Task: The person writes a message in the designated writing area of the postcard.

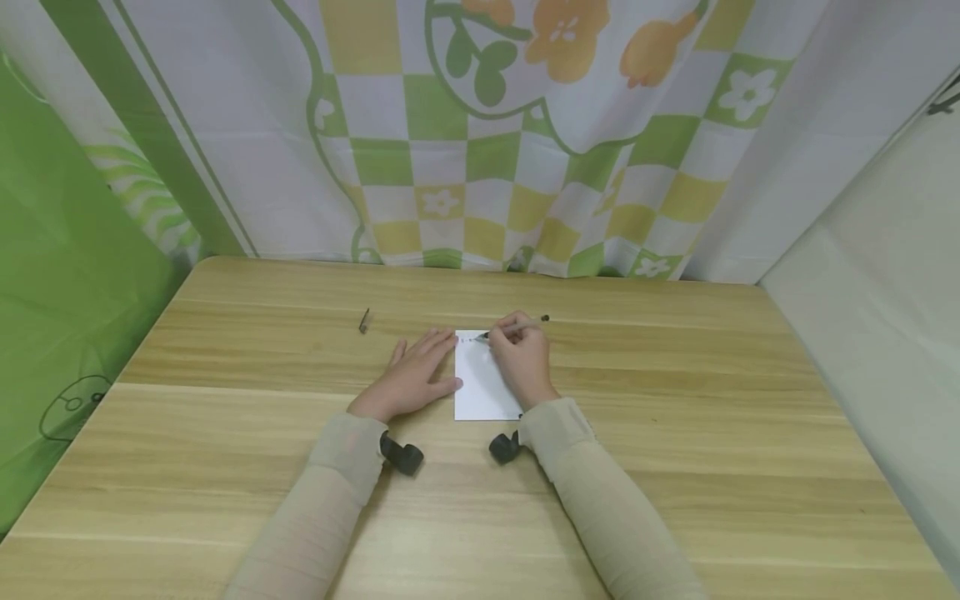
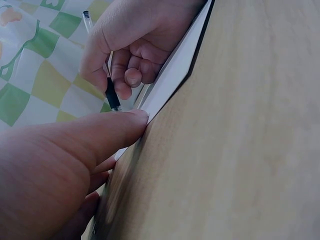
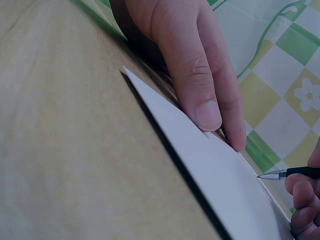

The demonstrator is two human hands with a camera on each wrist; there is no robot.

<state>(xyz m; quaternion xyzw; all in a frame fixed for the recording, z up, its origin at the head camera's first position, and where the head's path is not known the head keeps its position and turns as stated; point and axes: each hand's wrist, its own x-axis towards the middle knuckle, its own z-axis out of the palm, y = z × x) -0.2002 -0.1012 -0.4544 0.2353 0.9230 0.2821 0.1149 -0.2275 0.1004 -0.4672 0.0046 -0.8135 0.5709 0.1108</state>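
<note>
White paper (image 1: 478, 393) is lying on the bench (image 1: 720, 433), showing small marks (image 1: 466, 340) near its top while the visible remainder is sitting blank; writing seems early. The right hand (image 1: 526, 360) is pinching the pen (image 1: 534, 322); the left hand (image 1: 411, 375) is lying relaxed against the paper's edge.

Marks (image 1: 462, 340) on the white paper (image 1: 480, 392) illegibly small

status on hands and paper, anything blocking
Right grip holding pen to paper. Left grip touching its left edge. Small dark piece aside, nothing visibly blocking.
</note>
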